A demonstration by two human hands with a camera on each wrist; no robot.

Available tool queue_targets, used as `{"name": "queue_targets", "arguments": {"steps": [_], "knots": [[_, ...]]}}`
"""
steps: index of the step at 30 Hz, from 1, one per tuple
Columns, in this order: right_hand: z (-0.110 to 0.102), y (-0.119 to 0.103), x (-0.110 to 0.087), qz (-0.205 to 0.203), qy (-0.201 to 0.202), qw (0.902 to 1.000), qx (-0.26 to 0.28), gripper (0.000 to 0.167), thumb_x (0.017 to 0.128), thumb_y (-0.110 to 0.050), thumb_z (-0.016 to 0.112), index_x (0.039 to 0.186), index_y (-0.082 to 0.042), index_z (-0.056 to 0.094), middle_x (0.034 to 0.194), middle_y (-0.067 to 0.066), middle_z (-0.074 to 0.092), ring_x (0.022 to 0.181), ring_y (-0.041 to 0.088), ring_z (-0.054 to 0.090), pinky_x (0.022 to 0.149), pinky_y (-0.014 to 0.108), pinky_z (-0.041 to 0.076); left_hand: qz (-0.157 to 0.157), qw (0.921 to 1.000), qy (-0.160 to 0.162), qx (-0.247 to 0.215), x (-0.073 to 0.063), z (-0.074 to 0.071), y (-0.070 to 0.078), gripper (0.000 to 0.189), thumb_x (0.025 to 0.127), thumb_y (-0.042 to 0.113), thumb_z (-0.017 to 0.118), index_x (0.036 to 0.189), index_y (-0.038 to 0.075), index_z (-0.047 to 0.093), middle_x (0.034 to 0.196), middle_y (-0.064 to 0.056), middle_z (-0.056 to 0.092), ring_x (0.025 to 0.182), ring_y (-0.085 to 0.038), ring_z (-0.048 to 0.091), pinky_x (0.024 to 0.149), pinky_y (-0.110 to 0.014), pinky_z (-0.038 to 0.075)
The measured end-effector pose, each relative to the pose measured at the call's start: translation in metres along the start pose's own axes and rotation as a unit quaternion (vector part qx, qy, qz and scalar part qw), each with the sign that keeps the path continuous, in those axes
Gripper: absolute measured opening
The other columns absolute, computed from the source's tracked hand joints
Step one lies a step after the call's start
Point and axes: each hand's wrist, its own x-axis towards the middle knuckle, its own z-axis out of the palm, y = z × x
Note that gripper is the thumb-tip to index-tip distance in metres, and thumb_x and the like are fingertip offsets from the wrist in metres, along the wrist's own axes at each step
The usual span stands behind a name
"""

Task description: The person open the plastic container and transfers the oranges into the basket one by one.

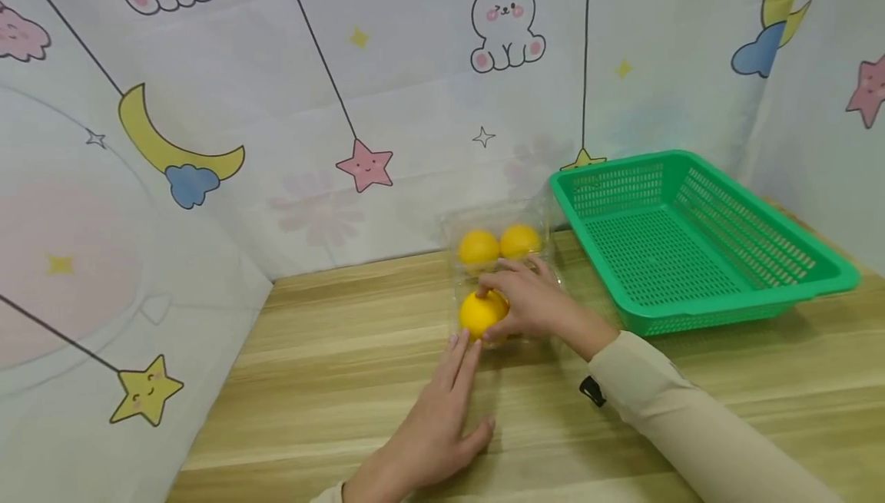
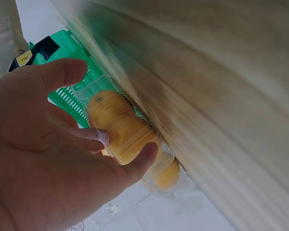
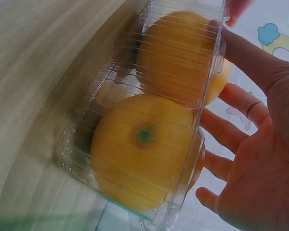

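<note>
In the head view, a clear plastic fruit box (image 3: 72, 161) stands against the back cloth with several oranges in it. Two oranges, the left one (image 1: 478, 248) and the right one (image 1: 520, 242), sit in its far half. My right hand (image 1: 528, 303) reaches over the near half, thumb and fingers curled about the near-left orange (image 1: 484, 316). Under that hand lies another orange (image 3: 144, 149), seen through the ribbed wall in the right wrist view. With fingers straight, my left hand (image 1: 437, 418) touches the near side of the near-left orange at the box's front edge.
A green plastic basket (image 1: 664, 257) with slotted walls stands right of the box. Below the right sleeve (image 1: 664, 388) shows a small black clip (image 1: 591, 391). Behind the wooden table (image 1: 332, 380) hangs a printed cloth (image 1: 415, 104).
</note>
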Motion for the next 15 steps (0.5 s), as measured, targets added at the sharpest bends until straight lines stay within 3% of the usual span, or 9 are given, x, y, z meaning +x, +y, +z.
{"name": "queue_targets", "arguments": {"steps": [7,13,15], "knots": [[0.0012,0.0005,0.0031,-0.002,-0.020,0.9998,0.009,0.049,0.081,-0.042,0.093,0.119,-0.022,0.069,0.145,0.003,0.067,0.157,0.043,0.031,0.124,0.069,0.009,-0.023,0.9993,-0.026,-0.008,-0.0025,-0.0024,-0.0009,0.089,0.102,0.025,0.070,0.170,0.005,0.017,0.179,-0.015,0.000,0.165,-0.034,0.003,0.126,-0.060,0.025],[0.0024,0.0045,0.0030,-0.011,-0.014,0.9997,0.017,0.051,0.081,-0.042,0.093,0.122,-0.022,0.069,0.139,0.001,0.070,0.147,0.039,0.043,0.123,0.068,0.012,-0.020,0.9995,-0.025,-0.005,-0.0024,-0.0020,-0.0022,0.090,0.101,0.026,0.070,0.170,0.006,0.016,0.179,-0.014,0.000,0.165,-0.034,0.003,0.126,-0.060,0.025],[0.0035,0.0078,0.0027,-0.023,-0.009,0.9995,0.019,0.052,0.082,-0.041,0.092,0.123,-0.020,0.069,0.135,0.001,0.071,0.139,0.037,0.050,0.122,0.067,0.018,-0.017,0.9995,-0.025,-0.003,-0.0021,-0.0021,-0.0024,0.090,0.101,0.026,0.070,0.170,0.006,0.016,0.179,-0.014,0.000,0.165,-0.033,0.002,0.126,-0.061,0.025]]}}
